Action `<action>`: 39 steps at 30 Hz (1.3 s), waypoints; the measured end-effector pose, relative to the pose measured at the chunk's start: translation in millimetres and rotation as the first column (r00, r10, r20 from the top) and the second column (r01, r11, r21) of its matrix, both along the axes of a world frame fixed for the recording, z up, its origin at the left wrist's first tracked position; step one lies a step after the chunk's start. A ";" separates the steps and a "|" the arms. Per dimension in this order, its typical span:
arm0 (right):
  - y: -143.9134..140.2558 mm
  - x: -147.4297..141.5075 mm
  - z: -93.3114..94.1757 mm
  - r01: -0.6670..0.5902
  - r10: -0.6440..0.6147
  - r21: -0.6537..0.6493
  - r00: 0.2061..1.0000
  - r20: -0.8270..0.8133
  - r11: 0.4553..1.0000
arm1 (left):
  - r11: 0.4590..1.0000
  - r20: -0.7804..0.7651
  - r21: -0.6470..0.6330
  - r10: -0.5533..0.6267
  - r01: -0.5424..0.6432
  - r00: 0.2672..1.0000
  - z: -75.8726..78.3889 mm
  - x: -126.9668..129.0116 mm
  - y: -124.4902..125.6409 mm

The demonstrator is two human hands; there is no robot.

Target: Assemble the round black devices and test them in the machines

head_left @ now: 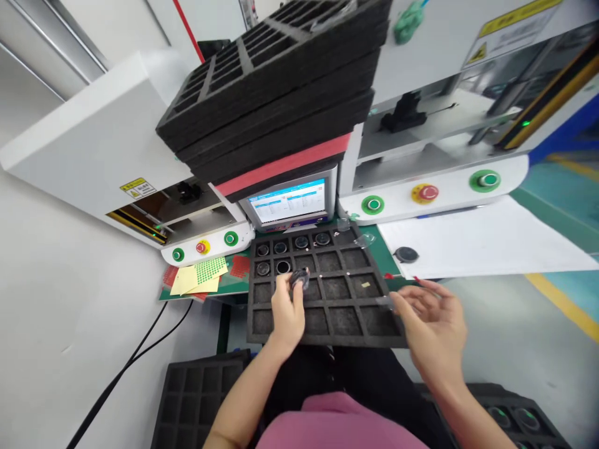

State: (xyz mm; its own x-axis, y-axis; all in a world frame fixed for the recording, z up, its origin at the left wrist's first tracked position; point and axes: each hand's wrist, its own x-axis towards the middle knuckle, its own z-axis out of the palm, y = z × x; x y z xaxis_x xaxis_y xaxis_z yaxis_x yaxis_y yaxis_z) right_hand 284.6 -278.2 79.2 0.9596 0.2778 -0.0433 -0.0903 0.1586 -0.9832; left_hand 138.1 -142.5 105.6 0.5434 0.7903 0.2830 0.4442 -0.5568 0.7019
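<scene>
From the head view, I see the left hand [287, 310] pinching a dark round piece [300, 278] over the foam tray's [345, 321] left half, probably edgewise to spare its face. At the tray's right edge, the right hand [435, 321] has a narrow grip on clear film [385, 301]. The piece looks tilted; being round, it shows no long axis, and its facing I can't tell.

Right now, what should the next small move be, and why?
Probably, the left hand should lower the dark round piece into the nearby free pocket of the black foam tray: the piece is pinched over the tray, and the two pockets left of that one hold similar pieces.
</scene>
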 end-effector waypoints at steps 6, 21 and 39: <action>-42.9 45.6 -23.3 0.142 -0.141 -0.072 0.990 0.018 0.987 | 0.960 -0.305 0.136 -0.194 0.244 0.933 -35.4 48.4 69.3; 17.1 143.1 -70.9 -0.002 0.132 -0.585 0.975 0.179 0.811 | 0.849 -0.682 0.222 -0.216 0.479 0.699 -38.2 37.3 85.9; 30.1 69.0 4.9 -0.298 0.298 0.080 0.954 0.014 0.951 | 0.894 -0.620 -0.073 -0.387 0.441 0.683 -54.8 17.7 55.6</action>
